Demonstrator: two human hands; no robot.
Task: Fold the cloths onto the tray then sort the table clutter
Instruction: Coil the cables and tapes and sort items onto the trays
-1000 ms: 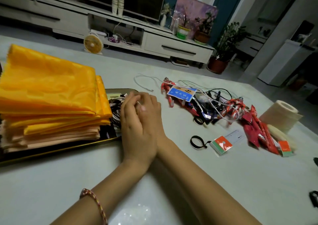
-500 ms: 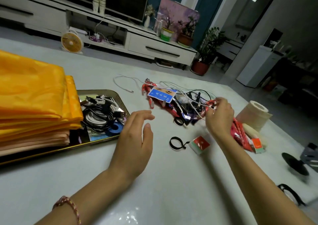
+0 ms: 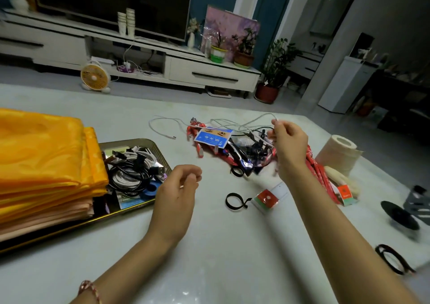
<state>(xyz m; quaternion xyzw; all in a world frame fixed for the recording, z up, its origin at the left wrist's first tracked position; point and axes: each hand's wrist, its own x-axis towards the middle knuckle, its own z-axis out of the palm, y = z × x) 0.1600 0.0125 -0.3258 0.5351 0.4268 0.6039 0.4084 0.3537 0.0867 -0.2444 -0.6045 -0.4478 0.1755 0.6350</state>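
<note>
Head view: nearest, the left hand (image 3: 175,192) has let go of the right and hovers beside the tray (image 3: 160,144), fingers loosely curled, empty. Beyond the tray's folded cloths (image 3: 44,154), the right hand (image 3: 288,145) has pinched a white cable (image 3: 232,125) up from the clutter pile (image 3: 235,151); sorting has begun.
</note>
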